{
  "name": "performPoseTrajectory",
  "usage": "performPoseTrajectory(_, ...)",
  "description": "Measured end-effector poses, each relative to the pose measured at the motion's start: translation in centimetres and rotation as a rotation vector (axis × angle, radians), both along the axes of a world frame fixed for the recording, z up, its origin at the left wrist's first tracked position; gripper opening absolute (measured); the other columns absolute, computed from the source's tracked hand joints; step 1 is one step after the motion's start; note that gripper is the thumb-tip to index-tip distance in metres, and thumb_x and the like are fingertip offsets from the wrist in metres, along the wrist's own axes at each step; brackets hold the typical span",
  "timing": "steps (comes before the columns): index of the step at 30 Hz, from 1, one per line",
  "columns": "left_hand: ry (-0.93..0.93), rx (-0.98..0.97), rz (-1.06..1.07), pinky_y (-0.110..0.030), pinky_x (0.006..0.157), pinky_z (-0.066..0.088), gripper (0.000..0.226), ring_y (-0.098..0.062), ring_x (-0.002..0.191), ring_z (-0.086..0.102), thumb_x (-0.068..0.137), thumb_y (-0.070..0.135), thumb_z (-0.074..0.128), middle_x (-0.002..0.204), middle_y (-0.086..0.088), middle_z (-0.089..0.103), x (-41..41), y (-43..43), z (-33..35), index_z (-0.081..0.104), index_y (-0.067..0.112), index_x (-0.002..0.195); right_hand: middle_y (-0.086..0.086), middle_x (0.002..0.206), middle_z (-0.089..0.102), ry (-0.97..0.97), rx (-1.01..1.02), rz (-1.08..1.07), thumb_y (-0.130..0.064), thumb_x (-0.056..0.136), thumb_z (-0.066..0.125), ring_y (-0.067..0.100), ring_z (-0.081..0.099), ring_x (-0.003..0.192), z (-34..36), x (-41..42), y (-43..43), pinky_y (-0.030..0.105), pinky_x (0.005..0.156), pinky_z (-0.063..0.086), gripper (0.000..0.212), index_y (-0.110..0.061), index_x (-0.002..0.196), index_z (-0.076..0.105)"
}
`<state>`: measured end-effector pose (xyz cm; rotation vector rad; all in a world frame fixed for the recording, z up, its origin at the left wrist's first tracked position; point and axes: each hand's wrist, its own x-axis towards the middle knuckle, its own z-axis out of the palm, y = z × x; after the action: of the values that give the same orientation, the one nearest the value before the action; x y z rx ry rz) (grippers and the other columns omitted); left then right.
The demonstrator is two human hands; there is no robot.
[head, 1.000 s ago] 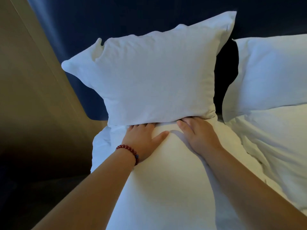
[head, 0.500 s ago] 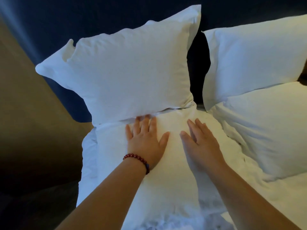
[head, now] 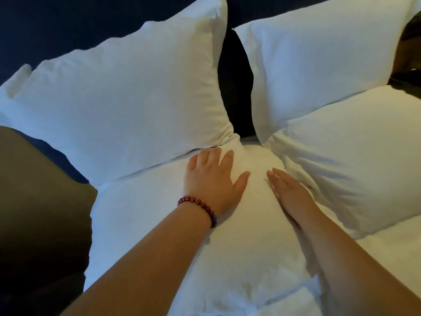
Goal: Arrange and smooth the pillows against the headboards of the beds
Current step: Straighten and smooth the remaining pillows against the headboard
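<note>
Beneath both hands, a plump white fabric pillow (head: 148, 220), lying flat on the bed. Flat on its far end, the left hand (head: 213, 181): palm down, fingers straight and fanned, thumb stretched toward the other hand, fingertips touching the bottom seam of a large white square pillow (head: 127, 103). That one propped upright beyond the left hand, leaning on the dark navy padded headboard (head: 68, 23), its lower edge resting over the flat pillow's far edge. Round the left wrist, a bracelet of dark red beads (head: 198, 206).

Just beside the left hand but apart from it, the right hand (head: 289, 195): fingers straight and held close together, tipped onto its outer edge, pressed along the same flat pillow's right flank.

Beyond the right hand, a second white upright pillow (head: 319, 65) against the headboard, with a narrow dark gap between the two upright ones just past the fingertips. Right of the right hand, a creased white pillow (head: 353, 156), lying flat and touching the one under the hands. Right of the right forearm, white bed linen (head: 387, 258). Left of the left forearm, a dull brown panel (head: 34, 179), dim, darkening downward; wall or bed side, cannot tell.
</note>
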<state>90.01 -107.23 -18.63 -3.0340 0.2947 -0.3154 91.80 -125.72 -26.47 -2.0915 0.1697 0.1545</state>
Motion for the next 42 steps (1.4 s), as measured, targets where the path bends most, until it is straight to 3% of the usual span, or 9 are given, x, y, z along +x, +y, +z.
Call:
performPoseTrajectory(4,0.112,0.049,0.003,-0.047,0.120,0.001,0.074,-0.023,0.149,-0.006,0.088,0.070,0.002,0.163,0.001,0.001,1.7,-1.0,-2.4,0.009,0.033,0.152,0.007,0.147,0.047,0.171,0.288,-0.008,-0.060,0.096,0.038,0.020,0.048,0.129,0.0,2.8,0.1,0.040,0.114,0.031,0.052,-0.026,0.132,0.052)
performPoseTrajectory(7,0.096,0.055,0.026,-0.044,0.120,-0.006,0.072,-0.019,0.148,-0.011,0.089,0.069,0.000,0.163,0.004,-0.004,1.5,-0.5,-3.7,0.003,0.034,0.153,0.017,0.139,0.053,0.236,0.153,0.013,-0.052,0.100,0.037,0.030,0.052,0.122,-0.4,3.9,0.2,0.036,0.102,0.038,0.048,-0.018,0.128,0.056)
performPoseTrajectory(13,0.094,0.048,0.048,-0.042,0.120,-0.003,0.073,-0.018,0.149,-0.002,0.088,0.069,0.001,0.162,0.005,0.004,1.1,-0.6,-4.1,0.004,0.036,0.152,0.013,0.066,0.055,-0.291,0.098,-0.325,-0.034,0.094,0.056,0.030,0.049,0.068,-2.3,3.0,-0.8,0.019,0.056,0.033,0.041,-0.001,0.070,0.055)
performPoseTrajectory(17,0.098,0.062,0.059,-0.043,0.120,-0.003,0.071,-0.018,0.149,-0.002,0.089,0.068,0.001,0.162,0.006,0.002,1.2,-0.5,-4.5,0.003,0.036,0.152,0.006,0.071,0.056,-0.056,0.063,-0.139,-0.045,0.098,0.047,0.026,0.055,0.078,-1.9,0.6,-3.0,0.033,0.071,0.036,0.045,-0.008,0.077,0.062)
performPoseTrajectory(22,0.103,0.131,0.064,-0.045,0.120,-0.001,0.071,-0.020,0.149,-0.003,0.090,0.066,-0.001,0.163,0.004,0.000,1.1,-0.9,-4.7,0.003,0.033,0.153,0.003,0.059,0.050,-0.135,-0.252,-0.098,-0.046,0.091,0.057,0.022,0.049,0.060,-4.0,-4.2,-5.1,0.023,0.051,0.029,0.046,-0.009,0.066,0.045)
performPoseTrajectory(27,0.206,0.112,0.112,-0.049,0.120,-0.002,0.072,-0.024,0.148,-0.010,0.091,0.063,0.000,0.163,-0.001,-0.009,-0.9,-2.1,-3.4,-0.004,0.028,0.153,0.010,0.051,0.050,0.143,0.358,-0.185,-0.039,0.089,0.065,0.022,0.049,0.042,-3.8,-7.4,-6.5,0.029,0.043,0.038,0.041,-0.009,0.069,0.044)
performPoseTrajectory(31,0.173,0.024,0.003,-0.048,0.120,-0.002,0.077,-0.026,0.148,-0.013,0.087,0.071,0.004,0.162,-0.004,-0.012,-8.7,-3.9,-5.5,-0.004,0.033,0.153,0.014,0.055,0.054,-0.041,0.039,-0.222,-0.031,0.083,0.070,0.026,0.053,0.053,-4.0,-8.9,-8.1,0.035,0.052,0.045,0.040,-0.002,0.064,0.051)
performPoseTrajectory(36,-0.023,0.021,-0.085,-0.045,0.117,0.014,0.070,-0.028,0.147,0.017,0.093,0.061,0.029,0.160,-0.009,0.016,-14.2,-0.3,-9.7,0.016,0.027,0.153,0.004,0.050,0.053,-0.118,0.049,-0.331,-0.048,0.086,0.066,0.020,0.051,0.052,-3.9,-12.3,-6.2,0.031,0.052,0.038,0.052,-0.008,0.056,0.051)
performPoseTrajectory(42,-0.069,-0.037,-0.112,-0.043,0.119,0.011,0.068,-0.025,0.149,0.009,0.093,0.053,0.038,0.162,-0.006,0.011,-17.2,1.1,-11.4,0.019,0.027,0.154,0.007,0.053,0.053,-0.175,-0.170,-0.209,-0.040,0.085,0.066,0.023,0.054,0.056,-4.9,-15.7,-6.1,0.034,0.051,0.036,0.041,-0.007,0.062,0.056)
